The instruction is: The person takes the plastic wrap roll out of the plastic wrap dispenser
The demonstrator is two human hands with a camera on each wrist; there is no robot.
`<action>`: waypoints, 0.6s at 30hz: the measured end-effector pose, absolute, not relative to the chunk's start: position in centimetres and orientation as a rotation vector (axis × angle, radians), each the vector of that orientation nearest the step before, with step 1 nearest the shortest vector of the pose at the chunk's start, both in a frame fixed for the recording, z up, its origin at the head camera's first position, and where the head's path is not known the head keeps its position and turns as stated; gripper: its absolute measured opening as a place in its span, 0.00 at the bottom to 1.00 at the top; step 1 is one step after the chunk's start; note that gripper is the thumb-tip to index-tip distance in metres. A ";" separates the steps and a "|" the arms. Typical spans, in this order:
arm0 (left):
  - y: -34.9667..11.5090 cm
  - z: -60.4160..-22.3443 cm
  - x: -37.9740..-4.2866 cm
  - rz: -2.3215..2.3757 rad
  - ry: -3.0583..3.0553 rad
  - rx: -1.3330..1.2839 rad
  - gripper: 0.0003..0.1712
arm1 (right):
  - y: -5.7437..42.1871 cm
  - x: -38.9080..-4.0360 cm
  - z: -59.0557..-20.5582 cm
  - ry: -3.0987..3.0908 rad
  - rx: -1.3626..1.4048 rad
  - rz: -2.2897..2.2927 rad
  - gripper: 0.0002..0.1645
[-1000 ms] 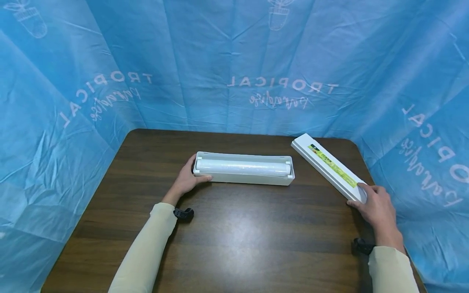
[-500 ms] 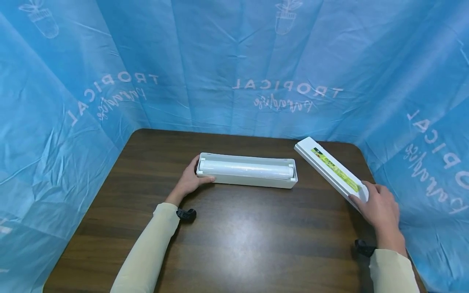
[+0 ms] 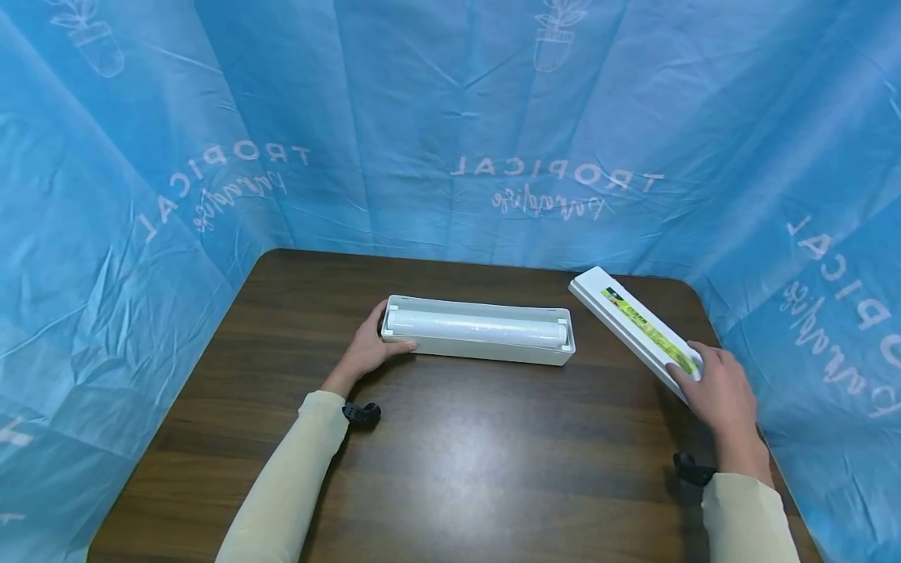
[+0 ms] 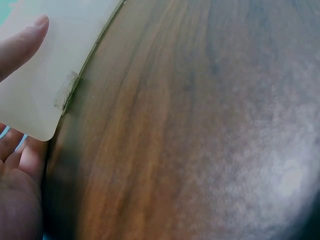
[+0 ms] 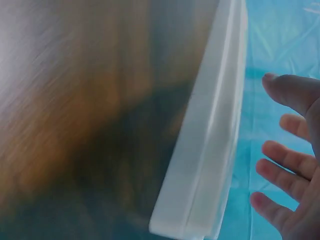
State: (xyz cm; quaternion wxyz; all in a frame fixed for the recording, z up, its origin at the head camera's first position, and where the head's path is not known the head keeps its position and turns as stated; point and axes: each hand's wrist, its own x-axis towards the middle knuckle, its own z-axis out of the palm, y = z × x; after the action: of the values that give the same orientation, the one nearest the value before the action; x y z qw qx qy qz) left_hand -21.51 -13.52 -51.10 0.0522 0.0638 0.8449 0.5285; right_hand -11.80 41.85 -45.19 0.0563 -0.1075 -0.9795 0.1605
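A long white dispenser box (image 3: 486, 349) lies open-topped on the table, with a roll of plastic wrap (image 3: 479, 327) inside. My left hand (image 3: 367, 344) grips its left end, thumb (image 4: 22, 47) along the front wall and the other fingers around the far side. To the right lies the white lid (image 3: 605, 309), slanted, with a yellow-green label (image 3: 647, 328) on top. Over the lid's near end hovers my right hand (image 3: 721, 387). In the right wrist view its fingers (image 5: 282, 155) are spread and apart from the lid's edge.
The brown wooden table (image 3: 457, 469) has rounded far corners. Blue printed curtains (image 3: 394, 117) hang along its back and both sides. A black band (image 3: 362, 414) is on each wrist.
My right hand has loosened from the lid's near end, its fingers coming off it. The left hand keeps its grip on the box. The head view has shifted slightly.
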 end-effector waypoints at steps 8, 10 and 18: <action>-13.4 -51.0 -21.4 1.618 2.574 0.198 0.60 | 40.2 -12.9 -43.4 -2.983 -0.255 0.534 0.47; -13.4 -51.0 -21.4 1.623 2.570 0.200 0.60 | 39.4 -13.5 -43.0 -2.972 -0.236 0.549 0.47; -13.5 -51.0 -21.5 1.620 2.575 0.191 0.60 | 37.0 -15.6 -42.5 -2.982 -0.150 0.580 0.43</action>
State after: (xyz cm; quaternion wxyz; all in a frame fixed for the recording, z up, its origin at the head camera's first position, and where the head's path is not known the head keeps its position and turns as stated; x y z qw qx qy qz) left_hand -21.48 -13.52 -50.96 0.0467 0.0625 0.8440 0.5307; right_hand -15.59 36.98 -42.46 0.0499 -0.0493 -0.9792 0.1904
